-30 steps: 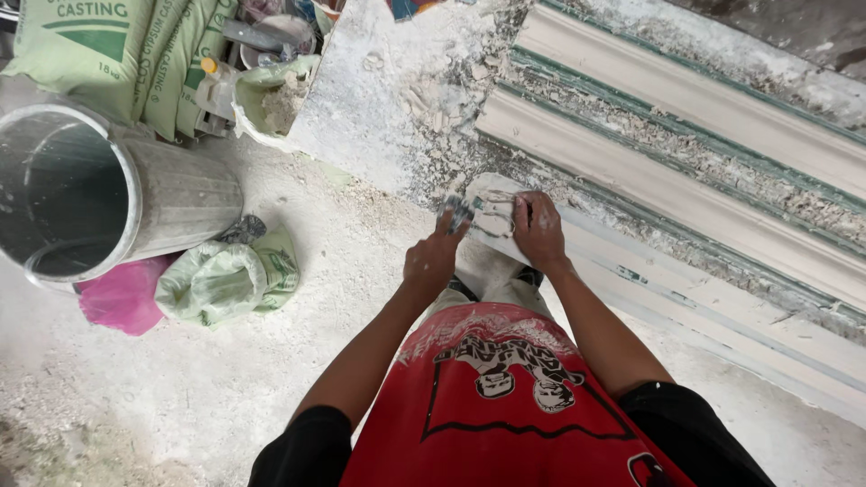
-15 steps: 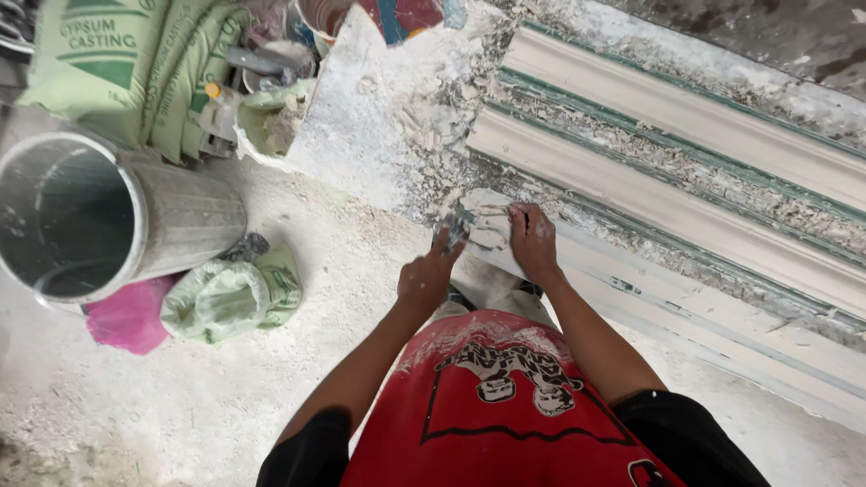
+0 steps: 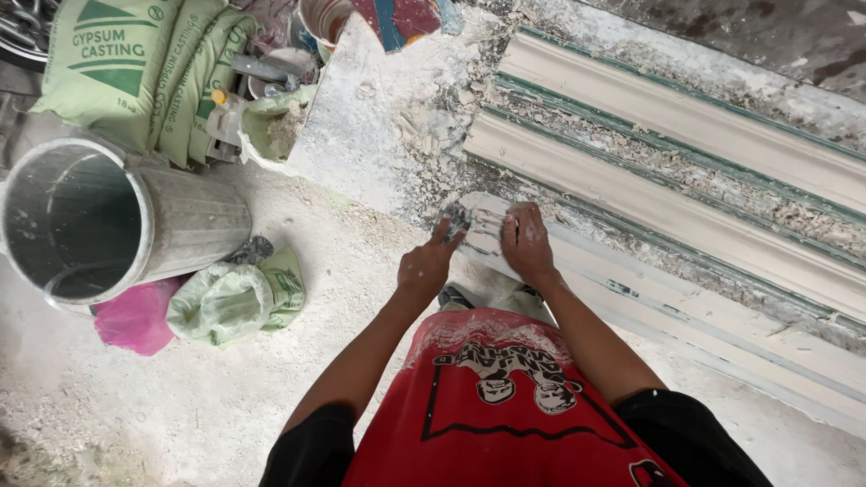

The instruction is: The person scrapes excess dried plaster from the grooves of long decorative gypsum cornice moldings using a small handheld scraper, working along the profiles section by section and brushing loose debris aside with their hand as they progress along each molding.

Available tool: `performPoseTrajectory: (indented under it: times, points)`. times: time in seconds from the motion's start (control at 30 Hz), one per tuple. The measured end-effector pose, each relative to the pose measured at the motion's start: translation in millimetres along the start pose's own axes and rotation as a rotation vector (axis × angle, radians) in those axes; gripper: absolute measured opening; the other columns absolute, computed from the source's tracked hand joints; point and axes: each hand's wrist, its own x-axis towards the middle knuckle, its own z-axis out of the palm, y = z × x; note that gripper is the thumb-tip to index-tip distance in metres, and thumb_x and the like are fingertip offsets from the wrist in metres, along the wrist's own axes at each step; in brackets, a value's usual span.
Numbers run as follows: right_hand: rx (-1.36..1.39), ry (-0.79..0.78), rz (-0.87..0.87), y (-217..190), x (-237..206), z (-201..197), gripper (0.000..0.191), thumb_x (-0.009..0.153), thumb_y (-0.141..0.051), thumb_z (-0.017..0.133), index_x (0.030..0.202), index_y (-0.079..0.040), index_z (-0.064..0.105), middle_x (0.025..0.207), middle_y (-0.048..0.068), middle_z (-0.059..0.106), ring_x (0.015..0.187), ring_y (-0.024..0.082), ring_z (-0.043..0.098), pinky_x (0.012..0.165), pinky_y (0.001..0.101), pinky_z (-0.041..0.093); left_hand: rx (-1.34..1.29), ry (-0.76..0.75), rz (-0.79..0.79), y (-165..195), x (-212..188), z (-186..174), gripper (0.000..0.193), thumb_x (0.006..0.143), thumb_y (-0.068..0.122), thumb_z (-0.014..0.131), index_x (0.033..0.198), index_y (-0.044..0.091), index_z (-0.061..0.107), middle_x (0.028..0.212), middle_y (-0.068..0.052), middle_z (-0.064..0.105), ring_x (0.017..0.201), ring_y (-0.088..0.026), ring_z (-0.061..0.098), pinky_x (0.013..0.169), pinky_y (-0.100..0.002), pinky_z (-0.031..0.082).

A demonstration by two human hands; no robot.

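At the near end of the long white moulding (image 3: 667, 216), right in front of the red shirt, both hands are down on a wet white patch of plaster (image 3: 487, 236). The left hand (image 3: 426, 267) pinches a small grey wad (image 3: 455, 217) between thumb and fingertips, pressing it to the patch's left edge. The right hand (image 3: 526, 242) lies flat on the patch, fingers together and pointing away.

The patch looks soft and smeary, likely slippery under the palm, so a flat, light press seems safer than a grip. The moulding itself looks stiff but brittle (its edges are crumbly, with flakes all along the green-edged channels), and probably heavy for its length; support from below, along the length, would suit it better than a hold on the thin lip.

Top left, pale green sacks (image 3: 126, 72) stand upright, with a darker green triangle and lettering on the front. Below them a metal bucket (image 3: 99, 225) lies on its side, mouth toward the camera. Against it sit a crumpled green bag (image 3: 236, 302) and a pink bag (image 3: 135, 317).
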Motion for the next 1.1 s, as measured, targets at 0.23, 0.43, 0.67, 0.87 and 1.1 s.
performPoseTrajectory:
  times: [0.23,0.43,0.67,0.87,1.1]
  points:
    - [0.314,-0.036,0.287,7,-11,11,0.015,0.108,0.001,0.041,0.099,0.007,0.051,0.096,0.023,0.051,0.090,0.038,0.052,0.083,0.0531,0.048,0.052,0.036,0.070,-1,5,-19,0.068,0.087,-0.001,0.058,0.147,0.030,0.054,0.166,-0.009,0.032,0.074,-0.031,0.076,0.060,-0.044,0.063]
    - [-0.048,0.055,0.028,18,-25,27,0.019,0.110,-0.002,0.041,0.104,0.012,0.051,0.099,0.025,0.055,0.092,0.041,0.057,0.091,0.0533,0.051,0.054,-0.069,0.031,0,16,-28,0.066,0.090,-0.003,0.055,0.147,0.030,0.053,0.166,-0.008,0.032,0.083,-0.033,0.076,0.065,-0.046,0.063]
    - [0.616,-0.069,0.577,11,-21,14,0.013,0.107,-0.009,0.050,0.104,0.002,0.056,0.092,0.020,0.063,0.084,0.034,0.062,0.080,0.0458,0.052,0.083,-0.188,0.012,-1,27,-30,0.072,0.085,-0.006,0.054,0.144,0.034,0.053,0.164,-0.007,0.029,0.089,-0.032,0.075,0.070,-0.047,0.063]
    - [0.732,-0.024,0.660,9,-17,13,0.012,0.108,-0.010,0.049,0.107,-0.001,0.057,0.087,0.016,0.065,0.078,0.028,0.067,0.075,0.0403,0.055,0.060,-0.124,0.017,3,25,-33,0.070,0.090,-0.006,0.050,0.146,0.037,0.054,0.167,0.000,0.031,0.089,-0.031,0.076,0.071,-0.046,0.063]
    - [0.683,-0.045,0.543,19,-31,31,0.010,0.108,-0.005,0.045,0.112,0.001,0.052,0.079,0.012,0.063,0.070,0.026,0.066,0.067,0.0381,0.056,0.121,-0.122,0.033,1,31,-36,0.069,0.092,-0.004,0.052,0.149,0.035,0.050,0.168,-0.003,0.029,0.082,-0.030,0.077,0.065,-0.044,0.063]
